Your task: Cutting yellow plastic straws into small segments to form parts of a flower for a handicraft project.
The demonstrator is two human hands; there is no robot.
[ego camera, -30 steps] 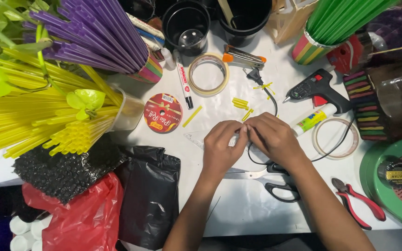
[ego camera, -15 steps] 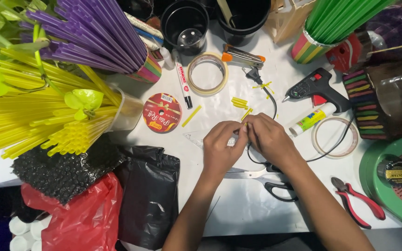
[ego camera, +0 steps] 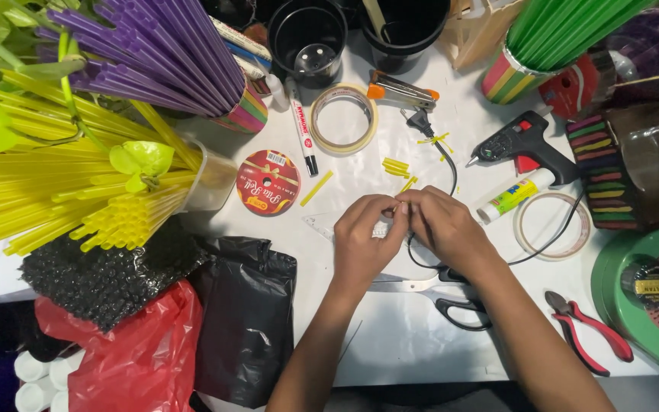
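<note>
Left hand (ego camera: 364,243): I am pinching my fingertips together on a small yellow straw piece (ego camera: 398,206), held just above the counter (ego camera: 390,343)
Right hand (ego camera: 442,225): I am closing my fingertips on the same piece, touching my left fingertips
Under my hands: a clear ruler (ego camera: 322,226) is lying on the counter, and black-handled scissors (ego camera: 451,301) are resting by my right wrist
Just beyond: cut yellow straw bits (ego camera: 395,166) are lying near a black cord (ego camera: 451,164)
Further out: a tape roll (ego camera: 343,119), a red ribbon spool (ego camera: 268,181) and a black glue gun (ego camera: 524,141) are sitting on the counter
Far left: long yellow straws (ego camera: 47,191) are fanning out under purple straws (ego camera: 154,46)
Far right: red pliers (ego camera: 589,332) are lying near the edge
</note>
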